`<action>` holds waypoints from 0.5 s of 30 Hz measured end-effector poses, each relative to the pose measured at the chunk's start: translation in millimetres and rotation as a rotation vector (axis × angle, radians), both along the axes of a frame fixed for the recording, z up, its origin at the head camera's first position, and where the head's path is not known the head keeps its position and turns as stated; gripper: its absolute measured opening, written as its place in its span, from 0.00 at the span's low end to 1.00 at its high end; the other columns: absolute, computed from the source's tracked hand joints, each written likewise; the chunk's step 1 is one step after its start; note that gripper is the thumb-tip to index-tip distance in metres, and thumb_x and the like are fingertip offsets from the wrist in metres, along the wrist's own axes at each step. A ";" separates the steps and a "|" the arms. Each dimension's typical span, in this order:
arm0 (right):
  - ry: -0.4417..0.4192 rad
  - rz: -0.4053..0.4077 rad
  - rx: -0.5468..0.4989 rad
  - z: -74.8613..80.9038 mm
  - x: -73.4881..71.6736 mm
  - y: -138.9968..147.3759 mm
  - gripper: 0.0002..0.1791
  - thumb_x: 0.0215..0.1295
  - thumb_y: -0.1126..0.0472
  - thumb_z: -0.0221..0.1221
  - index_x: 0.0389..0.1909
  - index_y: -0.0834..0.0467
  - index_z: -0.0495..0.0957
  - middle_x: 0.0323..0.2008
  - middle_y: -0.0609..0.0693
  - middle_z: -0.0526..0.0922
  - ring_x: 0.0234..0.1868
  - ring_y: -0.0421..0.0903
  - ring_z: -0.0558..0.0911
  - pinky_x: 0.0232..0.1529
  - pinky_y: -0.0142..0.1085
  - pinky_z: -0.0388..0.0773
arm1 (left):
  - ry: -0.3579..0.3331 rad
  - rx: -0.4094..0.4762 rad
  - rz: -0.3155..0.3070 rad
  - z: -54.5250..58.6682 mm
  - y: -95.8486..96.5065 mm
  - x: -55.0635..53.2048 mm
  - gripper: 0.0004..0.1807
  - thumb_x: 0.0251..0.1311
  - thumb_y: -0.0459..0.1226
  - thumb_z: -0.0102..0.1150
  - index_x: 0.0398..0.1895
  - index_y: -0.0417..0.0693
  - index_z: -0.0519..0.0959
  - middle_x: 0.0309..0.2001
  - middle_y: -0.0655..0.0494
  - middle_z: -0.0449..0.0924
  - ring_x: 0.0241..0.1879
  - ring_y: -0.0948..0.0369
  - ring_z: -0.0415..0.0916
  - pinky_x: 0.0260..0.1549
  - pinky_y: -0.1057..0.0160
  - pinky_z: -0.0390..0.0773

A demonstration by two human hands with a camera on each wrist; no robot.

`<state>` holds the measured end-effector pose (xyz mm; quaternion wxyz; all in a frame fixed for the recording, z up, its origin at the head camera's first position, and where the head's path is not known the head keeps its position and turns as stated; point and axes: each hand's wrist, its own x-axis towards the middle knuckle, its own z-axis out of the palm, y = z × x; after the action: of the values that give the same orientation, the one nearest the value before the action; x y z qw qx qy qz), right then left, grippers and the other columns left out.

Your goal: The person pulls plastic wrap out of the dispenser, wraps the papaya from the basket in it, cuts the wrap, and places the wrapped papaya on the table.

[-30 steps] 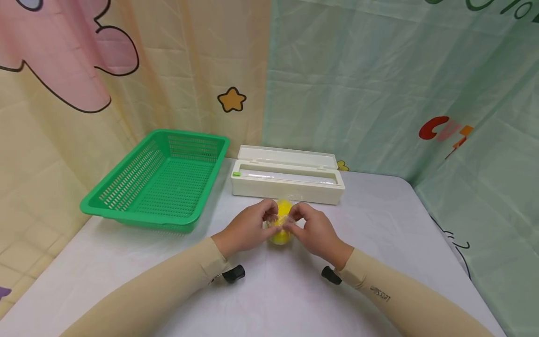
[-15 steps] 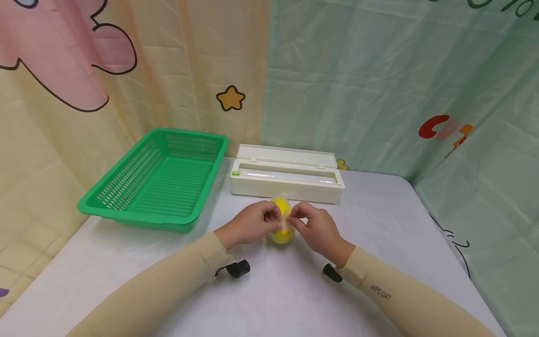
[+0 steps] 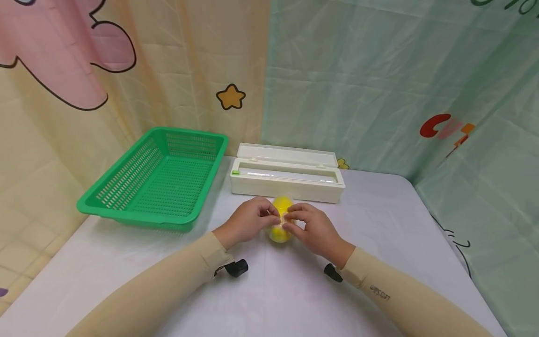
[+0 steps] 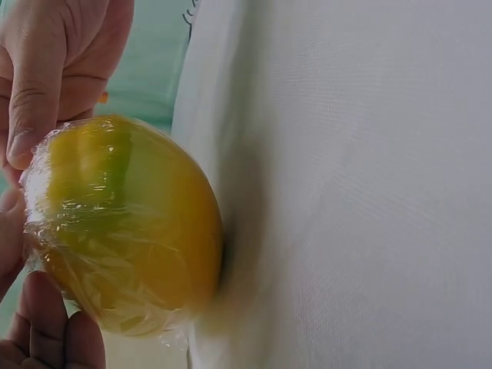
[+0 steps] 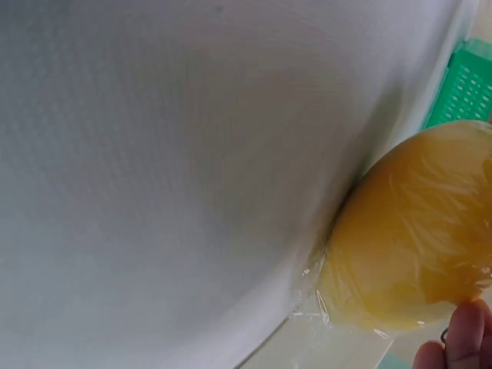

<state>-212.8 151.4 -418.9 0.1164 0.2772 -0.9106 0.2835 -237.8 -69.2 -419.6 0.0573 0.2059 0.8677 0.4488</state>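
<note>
A yellow, rounded fruit [image 3: 279,235] wrapped in clear cling film [image 4: 146,280] sits on the white table between both hands. Its exact kind is hard to tell under the shiny film. My left hand [image 3: 246,223] pinches film at the fruit's upper side with thumb and forefinger. From the other side, my right hand [image 3: 316,230] holds the film with curled fingers, its thumb against the top of the fruit. A loose flap of film hangs at the fruit's far end in the right wrist view. The fingertips partly hide the fruit's middle.
Just behind the fruit stands a white cling film dispenser [image 3: 286,189], its lid raised and a roll inside. A green perforated basket [image 3: 193,220] is at the back left. Curtains [image 3: 362,93] hang behind the table [image 3: 269,299].
Both hands stay at the fruit while their fingers shift over the film. The left thumb and forefinger have come together on it. The dispenser and basket stay put.
</note>
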 end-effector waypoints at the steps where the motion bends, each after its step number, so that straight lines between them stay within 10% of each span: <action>1: 0.003 -0.003 -0.001 0.0 -0.1 -0.5 0.13 0.63 0.58 0.74 0.45 0.59 0.90 0.50 0.52 0.87 0.55 0.52 0.85 0.58 0.48 0.84 | 0.011 -0.007 -0.007 0.1 -0.6 -0.4 0.03 0.68 0.42 0.70 0.38 0.55 0.88 0.41 0.59 0.80 0.41 0.61 0.76 0.40 0.63 0.79; 15: -0.052 -0.036 -0.065 -2.1 -1.7 -2.5 0.10 0.64 0.60 0.73 0.44 0.57 0.89 0.48 0.49 0.88 0.53 0.50 0.86 0.58 0.48 0.85 | 0.032 0.008 -0.007 -3.6 -8.8 -3.6 0.02 0.66 0.40 0.72 0.37 0.54 0.88 0.48 0.59 0.83 0.53 0.59 0.79 0.58 0.54 0.82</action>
<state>-214.5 148.8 -421.0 0.1065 0.2492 -0.9086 0.3178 -241.4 -78.0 -423.2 0.0441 0.2164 0.8659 0.4489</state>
